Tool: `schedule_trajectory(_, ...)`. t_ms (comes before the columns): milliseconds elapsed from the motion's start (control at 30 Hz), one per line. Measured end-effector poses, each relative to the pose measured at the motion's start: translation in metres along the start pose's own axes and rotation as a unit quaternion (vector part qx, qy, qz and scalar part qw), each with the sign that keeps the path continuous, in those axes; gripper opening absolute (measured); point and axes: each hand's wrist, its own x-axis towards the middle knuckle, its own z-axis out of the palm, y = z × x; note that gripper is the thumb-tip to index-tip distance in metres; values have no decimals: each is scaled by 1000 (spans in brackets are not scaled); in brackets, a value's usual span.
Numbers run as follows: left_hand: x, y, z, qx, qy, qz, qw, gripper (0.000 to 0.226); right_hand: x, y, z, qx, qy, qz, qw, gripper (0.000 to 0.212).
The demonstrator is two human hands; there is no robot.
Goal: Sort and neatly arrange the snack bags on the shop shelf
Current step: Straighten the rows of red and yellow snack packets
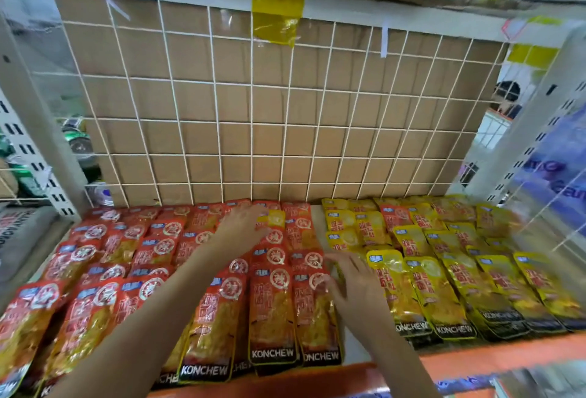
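Note:
Red KONCHEW snack bags [272,312] lie in overlapping rows over the left half of the shelf. Yellow KONCHEW bags [450,289] fill the right half, with one red bag [393,218] among them near the back. A single yellow bag [272,220] lies among the red ones at the back. My left hand [244,226] reaches to that yellow bag, fingers spread flat and touching its left edge. My right hand [348,283] rests with relaxed fingers on the right edge of the front red rows, beside the narrow white gap between the two colours.
A white wire grid [253,118] backed by brown cardboard closes the shelf's rear. White perforated uprights [28,131] stand at both sides. An orange shelf edge [494,356] runs along the front. Other goods show through the left side, and a blue package [558,175] at right.

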Motion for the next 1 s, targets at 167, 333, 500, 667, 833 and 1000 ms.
schedule_trajectory(167,26,2,14,53,-28,-53,997,49,4,10,-5,-16,-3,1,1000,39)
schedule_trajectory(333,38,1,16,49,-34,-62,996,46,8,16,-13,-18,-32,-18,999,31)
schedule_trajectory(500,40,-2,9,-31,-26,-43,998,36,11,16,-16,-21,-39,-24,999,34)
schedule_trajectory(667,42,-3,7,-99,20,-57,993,16,12,21,-17,-38,-42,-37,998,36)
schedule_trajectory(833,45,-1,1,-172,92,-101,976,7,9,25,-16,-65,5,-44,997,38)
schedule_trajectory(1000,47,-1,-13,-218,169,-97,956,6,5,31,-18,-69,30,-47,996,39)
